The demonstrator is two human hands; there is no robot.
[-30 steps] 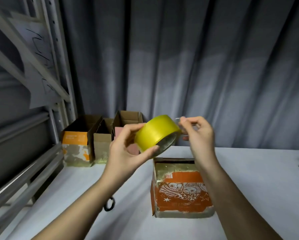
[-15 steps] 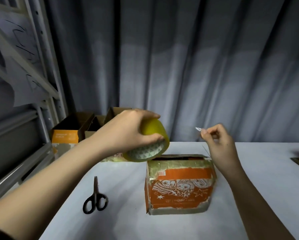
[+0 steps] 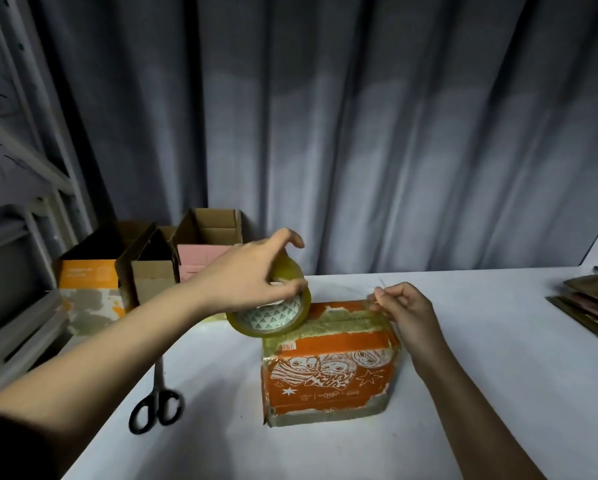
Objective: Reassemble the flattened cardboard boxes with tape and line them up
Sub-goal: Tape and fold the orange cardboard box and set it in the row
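Note:
An orange printed cardboard box (image 3: 328,379) stands in the middle of the white table (image 3: 481,375), its top flaps closed and covered with old yellowish tape. My left hand (image 3: 252,275) grips a yellow tape roll (image 3: 273,315) from above, just over the box's top left corner. My right hand (image 3: 406,311) pinches the pulled-out free end of the clear tape at the box's top right edge. The tape strip runs across the box top between both hands.
Black scissors (image 3: 157,403) lie on the table left of the box. Three open boxes (image 3: 152,268) stand in a row at the back left beside a metal rack (image 3: 24,237). Flattened cardboard (image 3: 588,306) is stacked at the right edge. A grey curtain hangs behind.
Both hands have come down from the air to the box. The roll has turned flat over the left corner, and my right hand has drawn the tape end to the right edge.

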